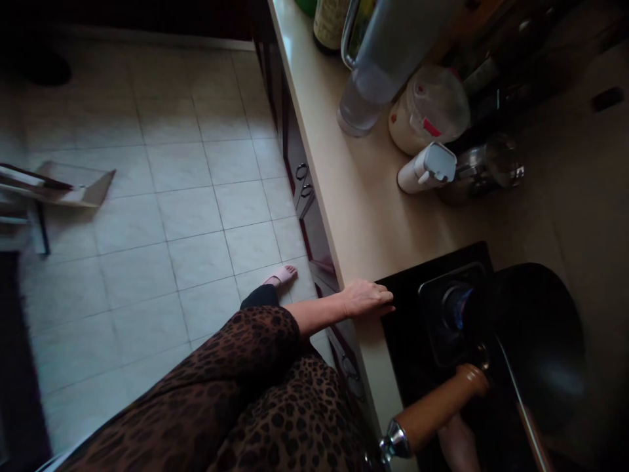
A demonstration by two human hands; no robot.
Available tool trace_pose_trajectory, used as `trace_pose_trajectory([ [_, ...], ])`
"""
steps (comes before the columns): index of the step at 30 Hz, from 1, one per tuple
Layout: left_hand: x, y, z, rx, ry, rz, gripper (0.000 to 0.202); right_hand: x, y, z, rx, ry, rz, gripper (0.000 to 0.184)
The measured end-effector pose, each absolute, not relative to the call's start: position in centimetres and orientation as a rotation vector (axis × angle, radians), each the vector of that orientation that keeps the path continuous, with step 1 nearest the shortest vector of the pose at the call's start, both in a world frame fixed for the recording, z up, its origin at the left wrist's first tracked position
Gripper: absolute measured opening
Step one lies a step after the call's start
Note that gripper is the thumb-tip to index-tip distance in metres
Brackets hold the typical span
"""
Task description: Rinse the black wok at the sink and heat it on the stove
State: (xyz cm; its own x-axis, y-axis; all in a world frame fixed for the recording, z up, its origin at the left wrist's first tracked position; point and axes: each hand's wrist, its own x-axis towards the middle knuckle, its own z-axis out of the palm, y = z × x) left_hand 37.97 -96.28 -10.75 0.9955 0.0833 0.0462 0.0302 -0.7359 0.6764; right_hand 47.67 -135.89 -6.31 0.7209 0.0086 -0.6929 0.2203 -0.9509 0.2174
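My left hand (367, 299) is at the front edge of a black gas hob (407, 308), fingers curled down; what is under them is hidden. A blue flame (458, 308) burns on the near burner. A dark wok (535, 328) sits tilted over the hob, its brown wooden handle (442, 410) pointing toward me. Part of my right hand (459, 442) shows below that handle, in shadow, its fingers hidden. Close by, a thin utensil with a metal shaft and wooden handle (533, 436) leans across the wok and runs out of view at the bottom.
On the beige counter (339, 196) stand a clear pitcher (366, 98), a lidded tub (427, 111), a white lidded container (425, 169), a glass jar (486, 167) and a dark bottle (330, 26). Cabinet doors (314, 223) line the front. Left, a dustpan-like object (83, 187) is above the tiled floor (196, 196).
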Motion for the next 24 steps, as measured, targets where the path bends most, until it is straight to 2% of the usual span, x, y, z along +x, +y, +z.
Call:
trace_pose_trajectory([
  [5, 38.0, -96.2, -10.6, 2.393, 0.073, 0.063, 0.037, 47.8, -136.7, -6.7, 2.680, 0.190, -1.045, 0.027],
  [11, 38.0, -96.2, -10.5, 2.384, 0.077, 0.064, 0.035, 47.8, -136.6, -6.6, 2.694, 0.191, -1.069, 0.034],
  [18, 38.1, -96.3, -10.8, 2.378, 0.070, 0.072, 0.035, 47.8, -137.2, -7.0, 2.824, 0.195, -1.018, 0.023],
  [24, 38.0, -96.3, -10.6, 2.390, 0.075, 0.084, 0.032, 47.7, -137.6, -7.3, 2.890, 0.227, -0.985, 0.031],
])
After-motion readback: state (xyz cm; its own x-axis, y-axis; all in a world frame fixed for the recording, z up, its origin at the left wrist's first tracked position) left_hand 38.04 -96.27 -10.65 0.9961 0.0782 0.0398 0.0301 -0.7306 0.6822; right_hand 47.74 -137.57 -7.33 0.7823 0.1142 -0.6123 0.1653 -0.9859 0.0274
